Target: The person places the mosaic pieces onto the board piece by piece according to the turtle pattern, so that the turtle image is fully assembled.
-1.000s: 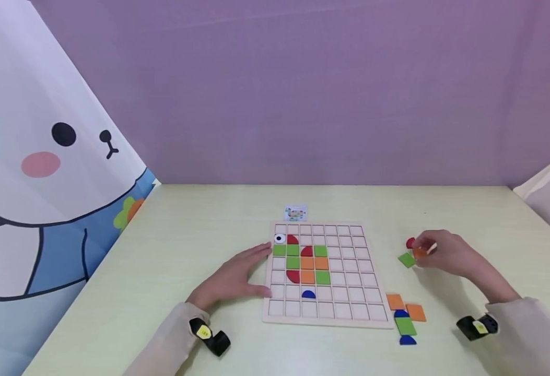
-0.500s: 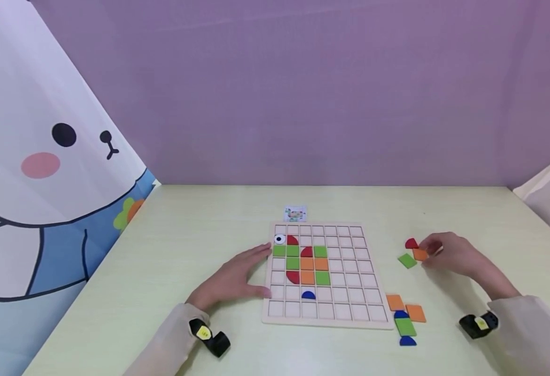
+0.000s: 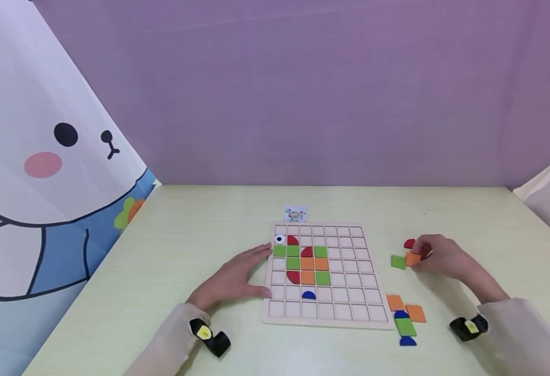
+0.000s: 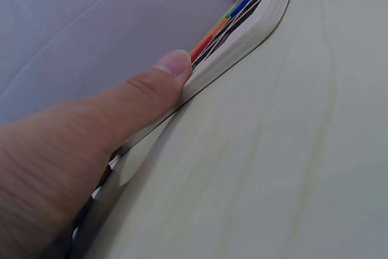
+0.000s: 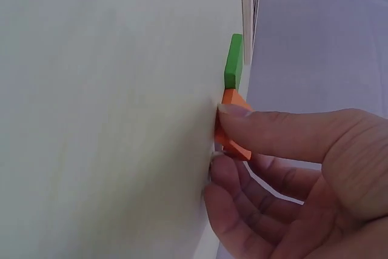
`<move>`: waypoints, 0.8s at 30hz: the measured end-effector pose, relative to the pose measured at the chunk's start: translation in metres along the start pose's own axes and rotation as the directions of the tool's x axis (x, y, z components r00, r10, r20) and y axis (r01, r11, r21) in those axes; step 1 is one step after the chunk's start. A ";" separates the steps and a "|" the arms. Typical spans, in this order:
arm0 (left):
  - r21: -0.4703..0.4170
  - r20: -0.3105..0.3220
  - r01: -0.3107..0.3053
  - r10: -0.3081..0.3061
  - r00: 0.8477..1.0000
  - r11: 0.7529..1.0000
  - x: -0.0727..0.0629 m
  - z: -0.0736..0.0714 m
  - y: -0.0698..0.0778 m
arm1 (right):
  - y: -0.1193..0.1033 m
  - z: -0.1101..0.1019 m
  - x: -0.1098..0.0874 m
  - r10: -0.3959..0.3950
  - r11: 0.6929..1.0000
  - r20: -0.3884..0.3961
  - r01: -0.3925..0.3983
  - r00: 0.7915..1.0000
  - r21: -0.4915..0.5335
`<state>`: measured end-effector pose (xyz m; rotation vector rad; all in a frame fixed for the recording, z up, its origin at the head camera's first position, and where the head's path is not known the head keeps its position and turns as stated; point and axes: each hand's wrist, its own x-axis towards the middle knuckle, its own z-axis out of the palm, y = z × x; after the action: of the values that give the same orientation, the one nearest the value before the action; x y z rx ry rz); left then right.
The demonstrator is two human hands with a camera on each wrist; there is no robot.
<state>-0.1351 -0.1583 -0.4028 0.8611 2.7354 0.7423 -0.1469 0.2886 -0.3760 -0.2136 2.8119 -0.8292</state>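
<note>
A pale grid board (image 3: 345, 295) lies on the table, with green, orange, red and blue tiles and a white eye tile (image 3: 280, 239) set in some squares. My left hand (image 3: 232, 277) rests along its left edge, thumb and fingers spread; the thumb (image 4: 163, 77) touches the rim in the left wrist view. Right of the board, my right hand (image 3: 444, 257) pinches an orange square tile (image 3: 413, 259) between thumb and fingers, low at the tabletop. A green square tile (image 3: 398, 262) abuts that orange tile. Just behind lies a red rounded tile (image 3: 409, 243).
Near the board's front right corner lie two orange tiles (image 3: 416, 313), a green tile (image 3: 406, 327) and two blue half-round tiles (image 3: 408, 341). A small picture card (image 3: 295, 213) lies behind the board. A purple cloth (image 3: 322, 94) hangs behind the table.
The right hand has shifted left with the orange tile. The green tile has slid left and turned straighter. The left hand and board have stayed put.
</note>
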 end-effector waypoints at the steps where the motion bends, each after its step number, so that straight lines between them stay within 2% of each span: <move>1: 0.001 -0.001 -0.002 0.002 1.000 1.000 0.000 0.000 0.000 | -0.001 0.001 0.000 -0.015 1.000 -0.003 0.015 1.000 0.005; 6: -0.008 0.000 0.003 -0.003 1.000 1.000 0.000 0.001 -0.001 | -0.011 0.005 0.001 -0.073 0.997 -0.033 0.074 0.997 0.025; 14: -0.022 0.003 0.014 -0.014 1.000 1.000 0.001 0.001 -0.002 | -0.034 0.009 0.005 -0.113 0.993 -0.055 0.115 0.992 0.028; 24: -0.022 0.008 0.019 -0.019 1.000 1.000 0.002 0.001 -0.001 | -0.059 0.017 0.017 -0.171 0.977 -0.031 0.173 0.985 0.125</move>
<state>-0.1366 -0.1577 -0.4041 0.8307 2.7197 0.7618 -0.1547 0.2275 -0.3600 -0.4359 2.7761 -1.0498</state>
